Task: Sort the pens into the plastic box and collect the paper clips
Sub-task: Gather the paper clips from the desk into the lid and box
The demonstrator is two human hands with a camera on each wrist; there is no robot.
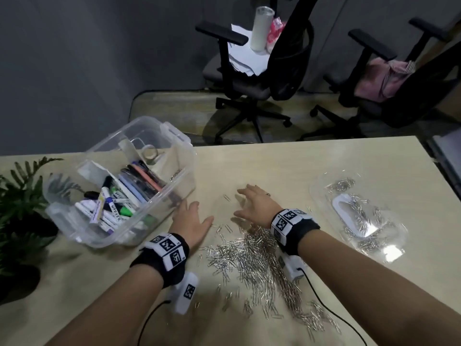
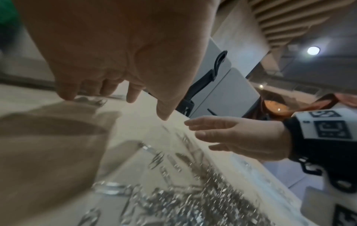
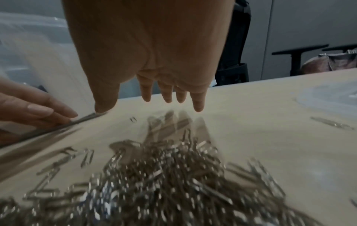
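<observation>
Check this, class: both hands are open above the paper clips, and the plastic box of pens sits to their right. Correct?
Not quite. The head view shows the plastic box to the left of the hands; left hand and right hand are open above the paper clips.

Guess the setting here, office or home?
Most likely an office or meeting room: wheeled office chairs stand beyond a long light-wood table, one chair holds stacked papers, and marker pens and paper clips are the things being sorted.

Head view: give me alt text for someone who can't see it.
Both hands, left and right, reach open-fingered over a heap of paper clips on a table. A clear plastic box holding pens sits left; its lid, strewn with clips, lies right.
</observation>
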